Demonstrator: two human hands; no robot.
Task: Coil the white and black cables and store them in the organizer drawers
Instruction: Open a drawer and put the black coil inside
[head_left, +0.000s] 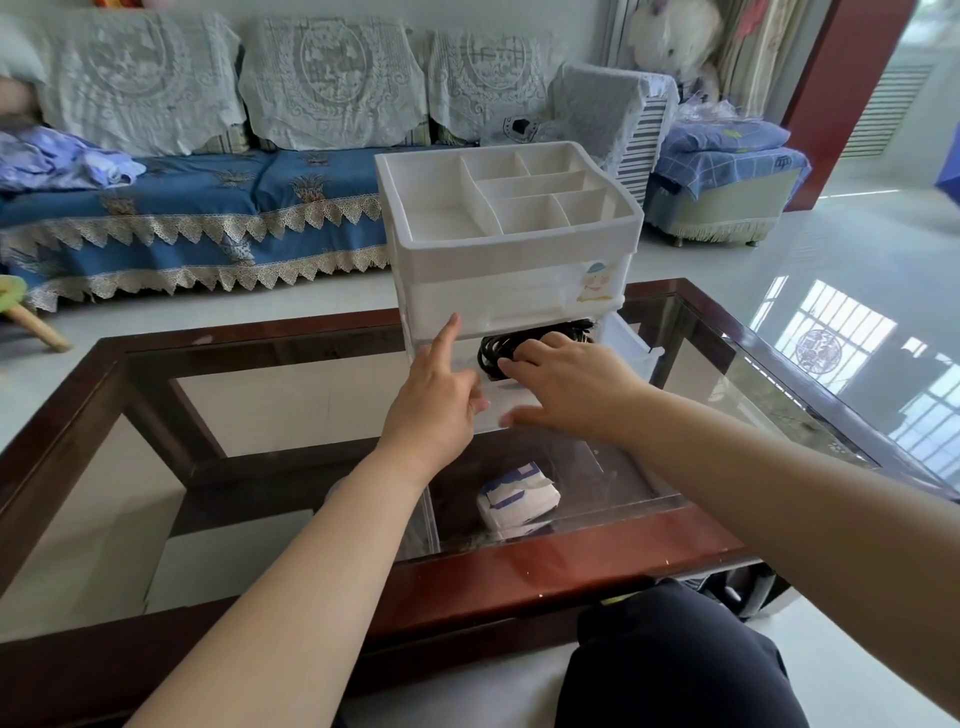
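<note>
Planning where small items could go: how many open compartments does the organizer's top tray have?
6: one large at left, two at the back, one long in the middle, two in front.

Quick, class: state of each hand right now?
Left hand: open, forefinger against the organizer, holding nothing.
Right hand: fingers on the coiled black cable; grip unclear.

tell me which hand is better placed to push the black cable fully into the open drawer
Right, probably. The right hand already rests on the coiled black cable at the open lower drawer. The left hand is beside it, one finger up against the organizer front.
</note>
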